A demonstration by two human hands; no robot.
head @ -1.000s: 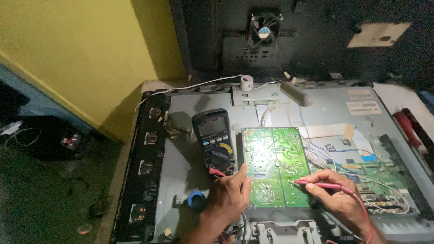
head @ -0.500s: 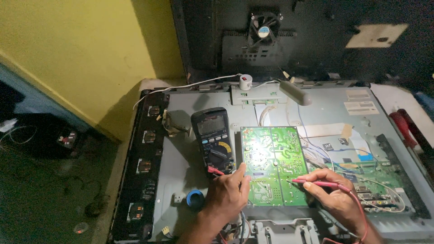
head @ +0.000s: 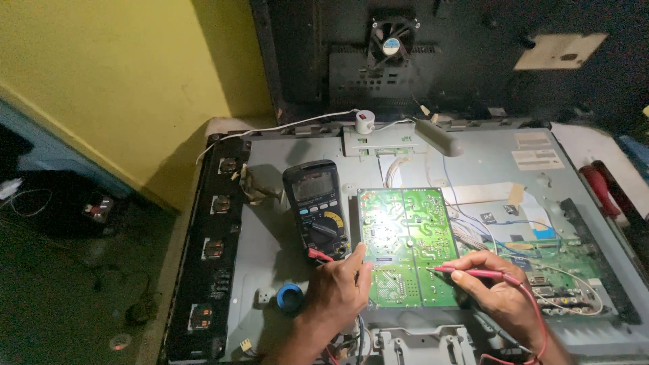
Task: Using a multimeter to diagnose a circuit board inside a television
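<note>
A green circuit board [head: 405,230] lies solder side up on the grey metal back [head: 284,236] of an opened flat screen. My right hand [head: 497,287] pinches a red test probe [head: 466,272] whose tip touches the board's lower right part. My left hand [head: 338,287] rests at the board's lower left edge, fingers closed; whatever it holds is hidden. A black multimeter [head: 316,208] with a yellow-marked dial lies just left of the board, above my left hand.
A blue tape roll [head: 291,297] sits left of my left wrist. A second green board [head: 561,270] with loose wires lies to the right. A red-handled tool [head: 602,189] lies at the far right. A dark panel with a fan [head: 392,40] stands behind.
The view has shifted slightly. My left hand has crept a little up and right along the board's edge. The right hand holds the red probe on nearly the same spot.
</note>
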